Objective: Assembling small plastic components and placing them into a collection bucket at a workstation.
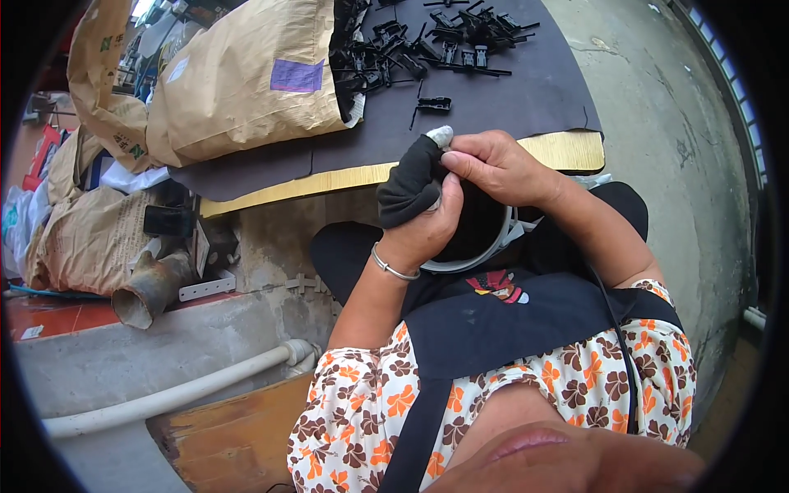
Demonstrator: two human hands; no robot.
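My left hand wears a black partial glove with a whitish cover at one fingertip; its fingers are closed. Against those fingertips, my right hand is bare, with thumb and forefinger pinched together. Whatever sits between the two hands is hidden or too small to make out. Just beyond them, a single small black plastic part with a thin stem lies on the dark table cover. Farther back is a loose pile of similar black parts. Below my hands, the pale rim of a round bucket shows between my legs.
A large brown paper sack lies on the left of the table, its mouth toward the pile. The table's gold edge runs close to my hands. At left are another paper bag, a rusty pipe piece and a white pipe.
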